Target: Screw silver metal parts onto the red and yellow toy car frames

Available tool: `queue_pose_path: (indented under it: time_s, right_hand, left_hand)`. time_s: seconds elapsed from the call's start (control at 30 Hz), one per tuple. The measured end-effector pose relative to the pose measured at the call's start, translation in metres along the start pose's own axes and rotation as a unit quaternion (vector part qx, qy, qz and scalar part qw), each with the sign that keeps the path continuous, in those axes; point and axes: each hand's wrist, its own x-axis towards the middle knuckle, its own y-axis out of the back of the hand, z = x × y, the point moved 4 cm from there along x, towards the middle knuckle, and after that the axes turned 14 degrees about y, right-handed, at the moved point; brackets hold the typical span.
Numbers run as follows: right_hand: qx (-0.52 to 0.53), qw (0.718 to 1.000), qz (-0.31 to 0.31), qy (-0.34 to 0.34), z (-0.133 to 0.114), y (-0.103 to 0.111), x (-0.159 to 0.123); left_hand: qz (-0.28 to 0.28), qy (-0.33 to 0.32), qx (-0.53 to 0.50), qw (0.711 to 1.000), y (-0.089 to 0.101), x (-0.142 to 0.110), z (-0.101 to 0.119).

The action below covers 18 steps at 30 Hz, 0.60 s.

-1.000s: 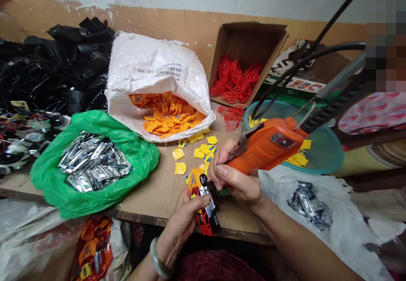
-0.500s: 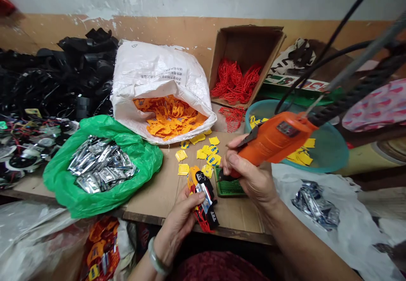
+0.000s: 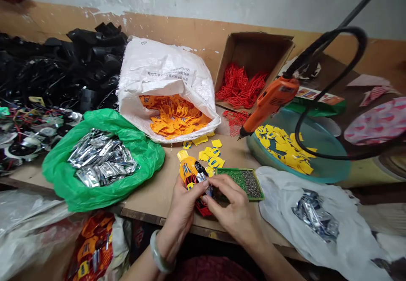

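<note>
My left hand (image 3: 184, 202) is closed around a small toy car body (image 3: 193, 175), orange at the front, black and red behind, held at the table's near edge. My right hand (image 3: 233, 209) pinches at the rear of the same car, fingers curled together. Just right of the hands lies a green screw tray (image 3: 244, 181) with grey screws. The orange electric screwdriver (image 3: 269, 103) hangs free on its black cable above a teal basin (image 3: 323, 169), with no hand on it.
A green bag of silver foil pieces (image 3: 101, 162) lies at left. A white sack of orange parts (image 3: 171, 116) and a cardboard box of red parts (image 3: 244, 78) stand behind. Yellow tabs (image 3: 211, 156) are scattered on the table. Black parts (image 3: 57, 73) pile at far left. A white bag (image 3: 317, 217) lies right.
My right hand has let go of the orange screwdriver, which has swung up and away to the right. That hand has come down onto the toy car beside my left hand.
</note>
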Motion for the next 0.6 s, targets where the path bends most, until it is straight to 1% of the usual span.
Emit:
queue_pose_path:
  time_s: [0.13, 0.27, 0.47, 0.6]
  right_hand:
    - [0.026, 0.999, -0.026, -0.016, 0.008, -0.001, 0.005]
    - [0.028, 0.999, -0.041, -0.003, 0.008, 0.002, 0.007]
    - [0.011, 0.999, -0.052, -0.005, 0.015, 0.011, 0.012]
    - [0.002, 0.998, -0.053, -0.013, 0.023, 0.017, 0.014]
  left_hand:
    - [0.002, -0.015, -0.001, 1.000, -0.002, 0.002, 0.002]
    - [-0.008, -0.013, -0.011, 1.000, -0.003, 0.002, 0.003]
    - [-0.050, 0.006, 0.009, 0.999, -0.006, -0.001, 0.010]
    - [-0.072, -0.007, 0.026, 0.997, -0.012, -0.002, 0.017]
